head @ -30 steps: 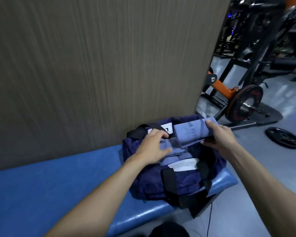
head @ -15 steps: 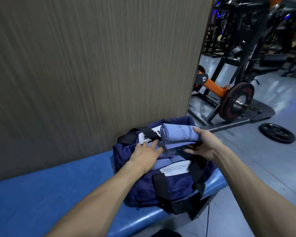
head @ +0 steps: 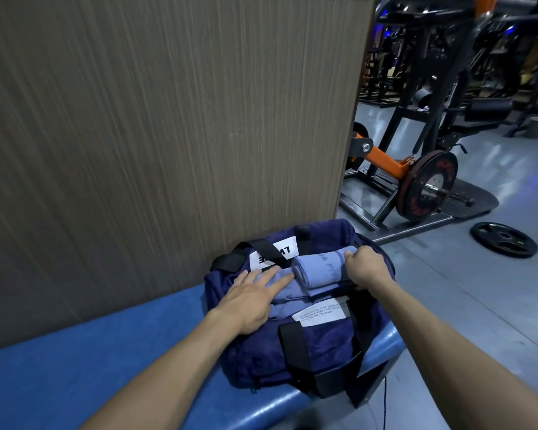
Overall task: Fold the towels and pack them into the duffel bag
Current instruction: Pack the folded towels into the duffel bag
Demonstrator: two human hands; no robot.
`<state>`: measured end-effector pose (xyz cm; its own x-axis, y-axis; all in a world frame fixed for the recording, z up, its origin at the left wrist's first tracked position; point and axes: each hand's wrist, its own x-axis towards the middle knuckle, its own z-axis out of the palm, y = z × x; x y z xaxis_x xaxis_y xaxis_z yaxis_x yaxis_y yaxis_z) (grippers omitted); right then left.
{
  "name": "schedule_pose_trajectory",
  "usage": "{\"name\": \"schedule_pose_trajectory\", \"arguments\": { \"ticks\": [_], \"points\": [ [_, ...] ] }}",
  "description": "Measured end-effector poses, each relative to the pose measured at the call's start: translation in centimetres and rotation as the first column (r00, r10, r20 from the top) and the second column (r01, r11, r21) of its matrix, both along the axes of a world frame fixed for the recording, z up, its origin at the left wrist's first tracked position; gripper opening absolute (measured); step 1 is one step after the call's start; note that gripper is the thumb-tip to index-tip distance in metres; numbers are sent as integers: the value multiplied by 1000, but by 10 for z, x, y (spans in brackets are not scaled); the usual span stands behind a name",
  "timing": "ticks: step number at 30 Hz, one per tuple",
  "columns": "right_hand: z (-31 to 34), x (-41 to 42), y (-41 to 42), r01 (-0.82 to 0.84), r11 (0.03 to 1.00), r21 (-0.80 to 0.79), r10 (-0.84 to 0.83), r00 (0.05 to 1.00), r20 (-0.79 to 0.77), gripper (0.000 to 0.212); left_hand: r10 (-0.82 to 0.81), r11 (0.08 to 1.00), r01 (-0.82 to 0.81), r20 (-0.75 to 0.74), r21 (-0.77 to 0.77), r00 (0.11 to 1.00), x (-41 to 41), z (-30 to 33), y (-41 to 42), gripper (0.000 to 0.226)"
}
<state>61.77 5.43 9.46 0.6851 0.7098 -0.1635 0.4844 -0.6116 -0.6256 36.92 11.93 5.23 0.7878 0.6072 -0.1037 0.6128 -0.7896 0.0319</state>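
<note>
On the blue padded bench (head: 75, 377), right at its end and against the wood-grain wall panel (head: 168, 135), your navy duffel bag (head: 261, 361) is sitting with its mouth open toward you. Your right hand (head: 367, 268) is gripping a rolled light-blue towel (head: 317, 270) at its right end, fingers curled over the top of the roll and the thumb hidden beneath it, so the roll is lying across the opening of the bag. Your left hand (head: 249, 299) is lying flat, its fingers straight and slightly spread, pressing down on the folded blue towels (head: 288, 293) already lying inside the bag; its fingertips are reaching just beside the left end of the roll. Black carry straps (head: 295, 346) are crossing the near side of the bag, and a white printed label (head: 322, 313) is showing just below the towels, with another white tag (head: 277, 252) at the far edge. Off to your right on the grey floor, a loose weight plate (head: 503, 238) is lying flat near an orange and black plate-loaded machine (head: 416, 169).
</note>
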Motion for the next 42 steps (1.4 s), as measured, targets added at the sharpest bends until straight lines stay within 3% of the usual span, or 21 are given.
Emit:
{"name": "schedule_pose_trajectory", "arguments": {
  "ticks": [5,13,16,18,21,24,27,29,31,34,35,37,40,42],
  "points": [
    [0,7,0,30,994,-102,-9,979,205,34,14,1000,-14,19,23,1000,-2,-7,-5,85],
    [-8,9,9,98,995,-15,-99,995,-5,38,7,1000,-8,12,16,1000,-3,-7,-8,85],
    [-12,5,6,75,996,-37,-75,997,14,40,20,998,-18,27,-64,999,-2,3,-6,77],
    [-11,5,7,63,997,-40,-62,998,21,41,27,996,-17,114,-86,993,6,13,-7,72],
    [-7,5,3,23,998,-63,-20,999,38,49,-45,999,46,274,4,961,33,24,-13,63],
    [3,7,-3,-133,975,-180,153,982,108,61,-165,986,152,253,71,953,69,25,-18,53],
    [16,7,-10,-313,881,-355,369,924,100,80,-230,963,209,111,170,967,93,10,-22,42],
    [23,5,-15,-335,777,-533,499,844,196,86,-199,966,182,78,186,977,101,-1,-24,39],
    [34,1,-21,-306,693,-653,633,692,347,65,-177,974,161,86,158,981,105,-3,-23,41],
    [47,3,-26,-346,593,-728,789,431,438,35,-160,985,155,65,75,985,104,2,-21,50],
    [50,6,-28,-378,591,-713,798,400,451,28,-160,987,158,54,38,986,103,2,-20,52],
    [58,9,-34,-464,559,-687,828,363,428,34,-152,987,155,68,-33,986,101,-1,-19,54],
    [69,10,-41,-626,528,-574,849,372,376,17,-140,976,158,121,-150,983,98,5,-19,52],
    [74,13,-45,-681,531,-504,846,395,358,16,-149,954,203,238,-222,960,93,16,-19,46]
  ]
}}
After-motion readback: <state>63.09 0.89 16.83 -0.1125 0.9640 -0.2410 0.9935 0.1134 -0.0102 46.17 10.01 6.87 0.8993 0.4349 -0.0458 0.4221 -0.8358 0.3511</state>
